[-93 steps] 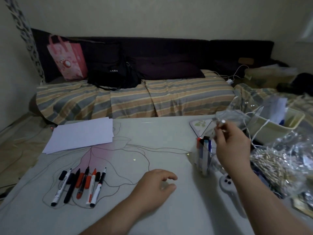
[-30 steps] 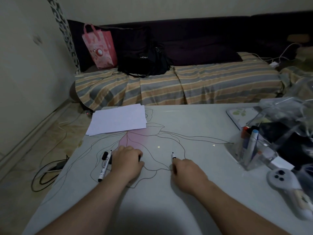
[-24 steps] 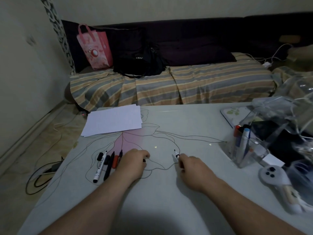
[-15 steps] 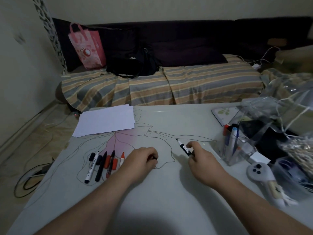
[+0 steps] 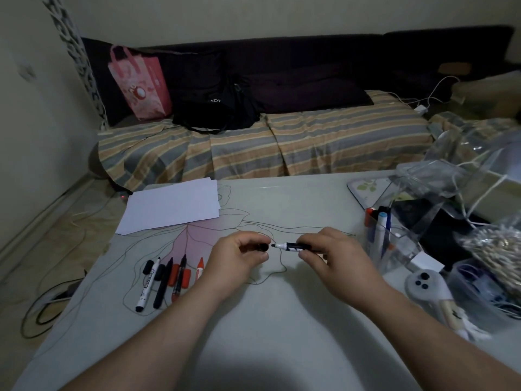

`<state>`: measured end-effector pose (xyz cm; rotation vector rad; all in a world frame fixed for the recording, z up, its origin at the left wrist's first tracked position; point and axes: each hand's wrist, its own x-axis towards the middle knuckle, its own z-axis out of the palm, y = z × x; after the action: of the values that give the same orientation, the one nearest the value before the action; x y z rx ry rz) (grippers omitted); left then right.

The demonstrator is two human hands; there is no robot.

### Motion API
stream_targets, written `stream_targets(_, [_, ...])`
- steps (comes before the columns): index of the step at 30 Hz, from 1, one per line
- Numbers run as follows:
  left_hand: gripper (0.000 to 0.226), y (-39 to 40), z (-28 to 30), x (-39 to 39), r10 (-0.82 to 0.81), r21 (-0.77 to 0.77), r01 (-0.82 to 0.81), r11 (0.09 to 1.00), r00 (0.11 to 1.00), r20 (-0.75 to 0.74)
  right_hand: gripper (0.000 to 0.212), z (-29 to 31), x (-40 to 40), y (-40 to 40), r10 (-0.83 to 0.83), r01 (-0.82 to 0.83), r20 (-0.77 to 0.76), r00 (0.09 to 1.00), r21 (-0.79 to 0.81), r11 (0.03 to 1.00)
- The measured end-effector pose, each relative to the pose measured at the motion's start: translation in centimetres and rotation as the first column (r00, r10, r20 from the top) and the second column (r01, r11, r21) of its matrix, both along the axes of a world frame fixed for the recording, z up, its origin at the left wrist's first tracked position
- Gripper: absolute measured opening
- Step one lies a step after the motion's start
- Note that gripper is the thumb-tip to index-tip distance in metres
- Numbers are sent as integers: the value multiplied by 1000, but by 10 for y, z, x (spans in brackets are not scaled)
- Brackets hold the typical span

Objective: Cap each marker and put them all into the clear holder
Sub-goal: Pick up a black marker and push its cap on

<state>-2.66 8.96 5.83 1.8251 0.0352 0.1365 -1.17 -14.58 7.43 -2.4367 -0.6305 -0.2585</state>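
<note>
the right hand pinches a black-and-white marker between thumb and curled fingers, holding it level just above the worktop with its bare tip pointing left. the left hand faces it, its fingers curled round a small black cap whose open end sits just beside the marker's tip; tip and cap look slightly apart, not yet joined.

to the left of the left hand a row of loose markers lies on the worktop, side by side, tips pointing away from the person: a white one with a black cap beside it, black ones, and red ones with red caps next to them. the nearest red marker is partly hidden by the left wrist.

to the right of the right hand stands the clear holder, upright, with several markers already in it, red, black and blue caps showing at the top.

a stack of white paper lies at the far left of the worktop. a grey game controller lies near the right edge, in front of clear plastic bags. beyond the worktop is a bed with a striped cover, carrying a pink bag and a black bag.
</note>
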Motion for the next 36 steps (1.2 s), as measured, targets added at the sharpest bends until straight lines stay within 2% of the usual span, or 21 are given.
stream_targets(5, [32,-7,6,-4,-22,80,20,997,999,29,19,-1,0,1,-23,26,29,999,-104,994])
stream_targets(7, [32,-8,10,-8,-38,229,27,973,998,45,19,-2,-1,2,-24,34,65,998,-166,986])
stream_targets(9, [34,-9,14,-11,-43,421,11,907,997,67,18,-2,-3,4,-16,43,120,993,-227,973])
stream_targets(11, [24,-9,16,-13,-47,510,2,860,996,76,15,-1,-5,8,-23,61,157,987,-247,967])
stream_targets(13, [8,-10,16,-11,-67,524,30,851,996,53,15,1,-8,12,-34,66,152,988,-213,975])
stream_targets(16, [26,-12,11,-12,-108,486,102,868,994,-15,18,2,-10,15,-40,61,118,992,-179,982])
stream_targets(19, [24,-15,10,-13,-136,419,133,898,990,-23,17,3,-9,14,-55,73,126,990,-148,986])
stream_targets(24, [19,-13,15,-10,-185,594,131,794,982,32,21,4,-5,11,-33,51,115,993,-156,986])
stream_targets(27, [17,-15,17,-8,-194,634,104,766,978,74,31,6,-5,14,-39,55,107,994,-151,987])
stream_targets(31, [16,-21,17,-6,-191,670,59,740,974,125,25,6,-6,18,-91,103,106,990,-116,988])
stream_targets(36, [22,-22,13,-9,-236,707,132,695,970,51,23,-6,-10,19,-92,89,-39,995,-79,993])
